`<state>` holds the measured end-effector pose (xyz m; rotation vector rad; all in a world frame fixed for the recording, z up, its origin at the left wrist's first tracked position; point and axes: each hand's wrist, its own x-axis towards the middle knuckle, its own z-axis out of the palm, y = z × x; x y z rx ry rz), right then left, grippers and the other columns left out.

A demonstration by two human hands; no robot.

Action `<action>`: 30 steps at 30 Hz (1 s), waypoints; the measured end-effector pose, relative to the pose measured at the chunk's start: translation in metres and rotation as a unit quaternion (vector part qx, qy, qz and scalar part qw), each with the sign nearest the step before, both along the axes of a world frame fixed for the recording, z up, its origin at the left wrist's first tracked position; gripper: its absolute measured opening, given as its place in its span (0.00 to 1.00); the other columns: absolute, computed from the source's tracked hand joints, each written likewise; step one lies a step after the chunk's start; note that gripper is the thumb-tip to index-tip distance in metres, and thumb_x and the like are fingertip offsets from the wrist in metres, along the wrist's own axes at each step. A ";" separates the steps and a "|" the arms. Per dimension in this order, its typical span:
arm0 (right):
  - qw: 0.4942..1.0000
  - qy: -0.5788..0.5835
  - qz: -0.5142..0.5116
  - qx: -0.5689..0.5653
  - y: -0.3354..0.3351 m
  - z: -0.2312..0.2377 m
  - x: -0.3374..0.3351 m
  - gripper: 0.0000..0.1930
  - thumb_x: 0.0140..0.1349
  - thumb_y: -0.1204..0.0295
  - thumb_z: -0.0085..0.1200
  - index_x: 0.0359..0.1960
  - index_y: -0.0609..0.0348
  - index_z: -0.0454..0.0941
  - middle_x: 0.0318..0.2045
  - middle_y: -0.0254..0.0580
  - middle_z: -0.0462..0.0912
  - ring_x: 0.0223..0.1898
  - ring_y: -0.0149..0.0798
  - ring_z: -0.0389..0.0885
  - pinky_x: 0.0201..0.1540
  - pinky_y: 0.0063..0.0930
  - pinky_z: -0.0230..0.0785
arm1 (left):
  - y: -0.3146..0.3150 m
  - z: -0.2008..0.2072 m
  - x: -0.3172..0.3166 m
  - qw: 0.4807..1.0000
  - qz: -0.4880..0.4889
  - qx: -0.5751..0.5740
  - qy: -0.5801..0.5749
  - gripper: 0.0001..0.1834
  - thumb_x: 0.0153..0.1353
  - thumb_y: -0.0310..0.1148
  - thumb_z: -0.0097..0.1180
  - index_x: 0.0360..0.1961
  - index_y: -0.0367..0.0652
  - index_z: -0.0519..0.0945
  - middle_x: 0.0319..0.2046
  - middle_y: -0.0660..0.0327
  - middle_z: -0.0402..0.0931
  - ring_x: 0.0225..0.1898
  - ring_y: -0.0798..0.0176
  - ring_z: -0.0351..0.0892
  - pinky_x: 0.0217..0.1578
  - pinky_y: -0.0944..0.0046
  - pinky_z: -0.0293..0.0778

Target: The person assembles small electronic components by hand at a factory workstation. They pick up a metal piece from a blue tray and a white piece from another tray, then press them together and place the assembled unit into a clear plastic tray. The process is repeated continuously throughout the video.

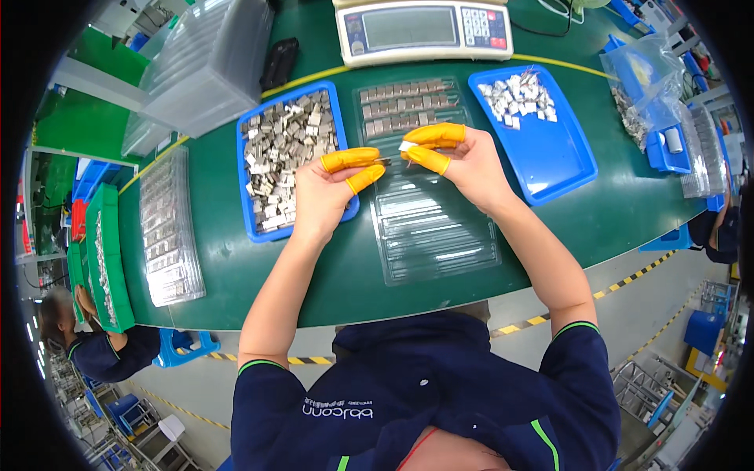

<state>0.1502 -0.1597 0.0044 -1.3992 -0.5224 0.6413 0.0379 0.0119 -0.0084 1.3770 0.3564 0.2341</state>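
Yellow finger cots cover the thumb and forefinger of both hands. My left hand [328, 182] is closed in a pinch on a small metal part [383, 161], whose exact kind is too small to tell. Just to its right, my right hand [465, 161] pinches a small white connector piece [407, 146]. The two pieces are close together but apart. Beneath them lies a clear plastic tray [440, 271] with rows of small metal connector shells [404, 106] in its far slots. A blue bin of loose metal shells [287, 141] stands at the left, and a blue tray [550, 157] with white pieces [520, 98] at the right.
A digital scale [424, 35] stands at the far edge. Stacked clear trays [200, 71] rise at the far left, with another filled clear tray [169, 228] nearer. A plastic bag [648, 71] sits at the far right. Another person [110, 349] works at a green bin [110, 259].
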 end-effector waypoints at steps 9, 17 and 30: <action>0.998 -0.039 0.001 -0.055 0.001 -0.004 -0.011 0.12 0.55 0.77 0.57 0.42 0.66 0.79 0.39 0.41 0.81 0.40 0.30 0.78 0.48 0.22 0.70 | -0.006 0.001 -0.005 1.000 0.010 -0.008 0.016 0.15 0.51 0.20 0.60 0.41 0.28 0.77 0.35 0.51 0.79 0.36 0.58 0.81 0.41 0.66 0.78; 0.994 -0.044 0.014 -0.098 -0.003 -0.001 -0.012 0.12 0.53 0.77 0.59 0.40 0.64 0.81 0.37 0.40 0.82 0.38 0.29 0.78 0.45 0.20 0.70 | -0.007 0.000 -0.005 1.000 0.008 0.023 0.011 0.14 0.51 0.20 0.60 0.41 0.29 0.78 0.35 0.52 0.80 0.37 0.61 0.81 0.43 0.67 0.76; 0.992 -0.003 0.079 -0.095 -0.009 -0.002 -0.004 0.14 0.48 0.78 0.62 0.39 0.63 0.81 0.31 0.36 0.81 0.33 0.26 0.77 0.39 0.18 0.69 | -0.009 0.008 -0.009 0.998 -0.064 -0.008 0.023 0.14 0.51 0.20 0.61 0.40 0.30 0.79 0.34 0.53 0.80 0.36 0.64 0.81 0.41 0.69 0.77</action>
